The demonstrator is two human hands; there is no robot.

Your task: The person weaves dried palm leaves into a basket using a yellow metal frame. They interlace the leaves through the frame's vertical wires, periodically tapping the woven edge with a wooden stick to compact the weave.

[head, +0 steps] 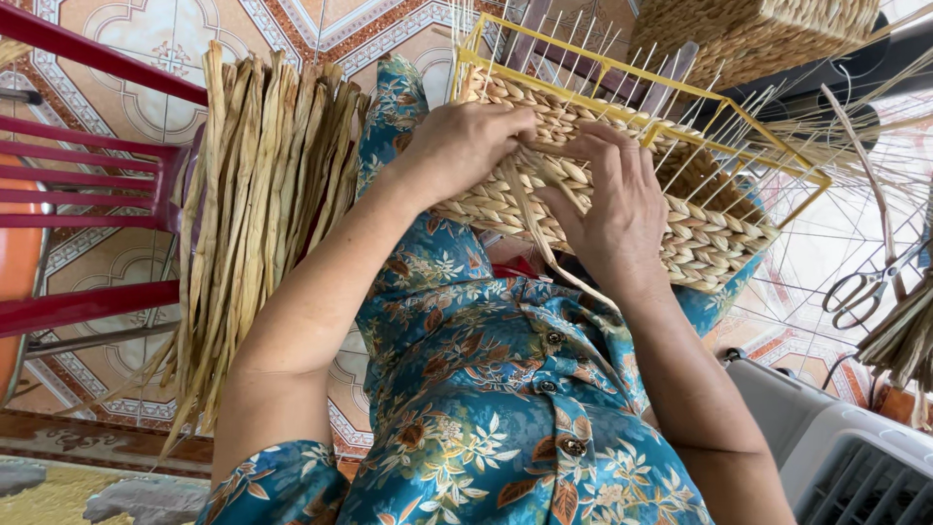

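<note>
Woven basket [709,233] lies under left hand [462,146] and right hand [607,209].

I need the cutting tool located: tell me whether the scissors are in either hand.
No: the scissors lie apart at the right, while the left hand and right hand press on the half-woven basket.

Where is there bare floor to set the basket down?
Bare tile lies above the reed bundle, past the red chair. The right side is crowded: scissors, loose reeds, a grey appliance. Both hands press the basket.
</note>
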